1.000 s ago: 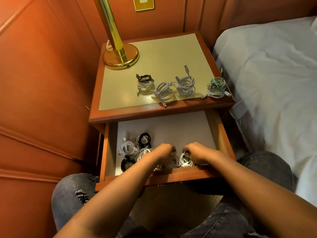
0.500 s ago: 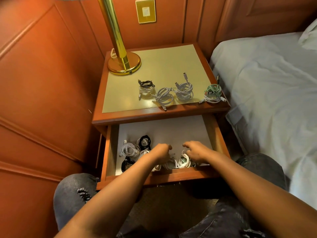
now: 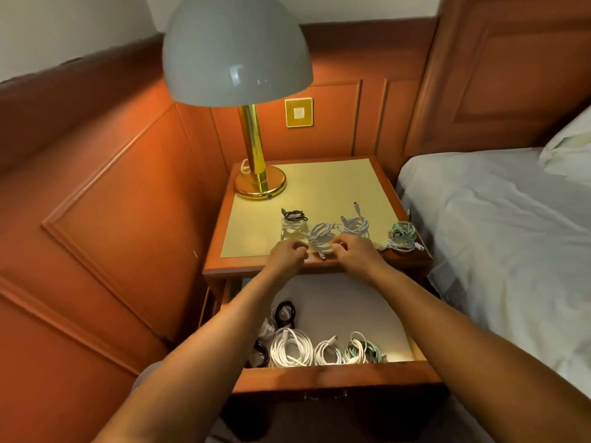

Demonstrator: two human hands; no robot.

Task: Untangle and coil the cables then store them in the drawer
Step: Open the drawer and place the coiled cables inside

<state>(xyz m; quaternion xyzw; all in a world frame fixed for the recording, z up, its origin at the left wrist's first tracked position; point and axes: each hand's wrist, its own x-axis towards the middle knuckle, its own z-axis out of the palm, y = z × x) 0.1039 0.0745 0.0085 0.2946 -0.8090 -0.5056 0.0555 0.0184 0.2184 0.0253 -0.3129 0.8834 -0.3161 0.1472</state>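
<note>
Nearest, open drawer [image 3: 335,377] pulled out under the nightstand top, front rail toward the camera. Inside along the front: white coiled cable [image 3: 291,348], smaller white coil [image 3: 328,352], mint-green and white coil [image 3: 363,350]; black coil [image 3: 285,312] farther back on the left, more partly hidden under the left forearm. Both forearms stretched forward over the drawer, reaching to the front edge of the nightstand [image 3: 377,187]. Left hand [image 3: 287,255] knuckles up, fingers curled, at the near left of the grey-white coiled cable [image 3: 321,236]; right hand [image 3: 355,254] likewise curled at that coil's near right side. Actual grip on the cable: cannot tell for either hand, fingertips hidden. On the tabletop in a row: black-and-white coil [image 3: 293,222] left, grey-white coil between the hands, grey coil [image 3: 355,223] just behind the right hand, mint-green coil [image 3: 401,236] at the right edge. Beyond, brass lamp [image 3: 252,145] with grey shade at the back left corner; bed [image 3: 495,235] to the right.
</note>
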